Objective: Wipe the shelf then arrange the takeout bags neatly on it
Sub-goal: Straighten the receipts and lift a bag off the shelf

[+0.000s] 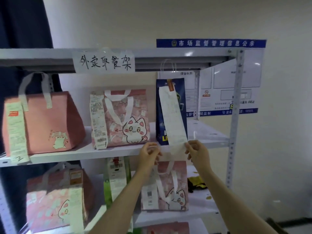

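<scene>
A white metal shelf (118, 153) carries three takeout bags on its upper board: a plain pink bag (50, 122) at the left, a pink cat-print bag (128, 119) in the middle and a dark blue paper bag (162, 119) at the right. A long white receipt (173, 119) hangs from the blue bag's top. My right hand (195, 151) pinches the receipt's lower end. My left hand (149, 153) is raised beside it with fingers curled, pinching something small and white near the shelf's front edge.
The board below holds two more pink cat bags (168, 191) (55, 200), a green bag (116, 181) with a receipt, and a yellow-black cloth (196, 182) at the right. A handwritten paper label (104, 62) hangs on the top rail. A blue notice board (236, 78) sits behind the shelf's right post.
</scene>
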